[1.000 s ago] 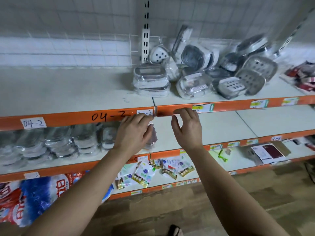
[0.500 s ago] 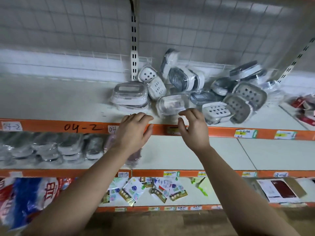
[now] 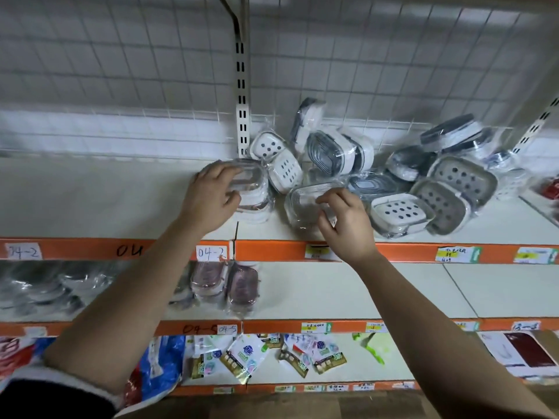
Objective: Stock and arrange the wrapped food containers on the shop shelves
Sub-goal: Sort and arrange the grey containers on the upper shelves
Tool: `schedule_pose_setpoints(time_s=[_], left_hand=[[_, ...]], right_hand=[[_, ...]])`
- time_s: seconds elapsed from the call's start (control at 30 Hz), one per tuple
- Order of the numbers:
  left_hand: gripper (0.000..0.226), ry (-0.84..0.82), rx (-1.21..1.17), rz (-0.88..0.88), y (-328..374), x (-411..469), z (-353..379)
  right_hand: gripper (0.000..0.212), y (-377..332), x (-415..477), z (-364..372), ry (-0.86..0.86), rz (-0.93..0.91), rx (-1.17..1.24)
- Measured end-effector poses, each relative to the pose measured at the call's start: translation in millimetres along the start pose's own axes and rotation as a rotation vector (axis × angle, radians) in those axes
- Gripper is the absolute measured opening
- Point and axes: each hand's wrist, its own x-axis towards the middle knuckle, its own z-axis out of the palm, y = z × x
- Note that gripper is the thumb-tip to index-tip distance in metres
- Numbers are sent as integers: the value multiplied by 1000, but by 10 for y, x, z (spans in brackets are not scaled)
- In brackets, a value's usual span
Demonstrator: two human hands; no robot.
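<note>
- The top shelf [image 3: 106, 201] is white, with an orange strip [image 3: 272, 251] along its front edge; a handwritten label [image 3: 211, 253] on the strip reads "04-2".
- A short stack of wrapped containers [image 3: 257, 195] stands on this shelf, just right of the slotted post [image 3: 242, 86] that runs up the wire grid [image 3: 121, 71] at the back.
- The left hand [image 3: 211, 196] reaches over the strip and grips the left end of that stack, fingers spread and bent across the top lid, thumb against the near side.
- A single clear container [image 3: 302, 207] in plastic wrap lies just right of the stack, near the shelf's front edge and tilted towards me.
- The right hand [image 3: 348, 222] holds this one at its right edge, fingertips curled onto the top and thumb tucked below. How firm the hold is I cannot tell.
- Behind and to the right sits a loose heap of wrapped containers [image 3: 453, 179], some leaning on the grid, some showing dotted trays, some with dark lids. They touch and overlap one another.
- On the middle shelf [image 3: 332, 288], below the left hand, two pink-tinted containers [image 3: 242, 285] stand side by side; blurred wrapped ones lie further left.
- The lowest shelf carries scattered small sachets [image 3: 245, 355].
- A dark sleeve [image 3: 45, 397] with a pale cuff is pushed up the left forearm.
</note>
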Motion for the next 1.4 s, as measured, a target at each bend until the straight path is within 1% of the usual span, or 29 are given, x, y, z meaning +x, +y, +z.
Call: schedule_pose_setpoints(time_s=[0.07, 0.13, 0.2, 0.23, 0.33, 0.4, 0.47, 0.57, 0.6, 0.67, 0.7, 0.77, 0.83, 0.93, 0.97, 1.03, 1.13, 1.27, 1.4], left_hand=[[49, -102, -66, -34, -171, 139, -5], [47, -184, -170, -41, -295, 218, -15], [47, -205, -265, -13, -381, 253, -25], [48, -204, -294, 4, -410, 251, -23], [49, -174, -347, 16, -468, 220, 5], [47, -138, -349, 27, -488, 204, 29], [47, -86, -286, 27, -497, 182, 42], [54, 15, -160, -5, -481, 120, 56], [57, 18, -128, -6, -463, 95, 64], [68, -36, -77, 8, -439, 50, 77], [72, -71, -92, 16, -438, 36, 84], [68, -102, -173, 25, -424, 21, 91], [64, -88, -189, 29, -389, -1, 90], [70, -30, -137, -1, -306, -57, 72], [71, -1, -119, -11, -284, -89, 71], [75, 52, -104, -31, -261, -153, 71], [74, 109, -104, -37, -256, -226, 72], [69, 143, -108, -21, -215, -300, 75], [65, 161, -118, 8, -121, -430, 81]], right_hand=[[18, 5, 56, 25, -15, 15, -8], [25, 10, 86, 44, -43, 14, -14], [36, 22, 114, 68, -56, 6, -11], [37, 33, 126, 79, -52, 11, -8], [26, 62, 140, 117, -38, 32, -8], [24, 81, 150, 135, -29, 27, -21], [28, 105, 168, 137, -25, 16, -28], [26, 151, 185, 142, -49, 9, -33], [28, 168, 186, 140, -65, 9, -32], [34, 193, 192, 140, -94, 7, -27], [36, 204, 198, 143, -105, 0, -27], [36, 220, 217, 149, -114, -22, -32], [36, 231, 251, 146, -119, -48, -27], [35, 266, 302, 140, -128, -108, -8], [37, 289, 321, 137, -153, -112, -12], [45, 328, 351, 121, -261, -68, -29], [62, 351, 399, 99, -407, -9, -92], [68, 326, 414, 43, -407, -31, -196], [68, 277, 381, -1, -366, -49, -184]])
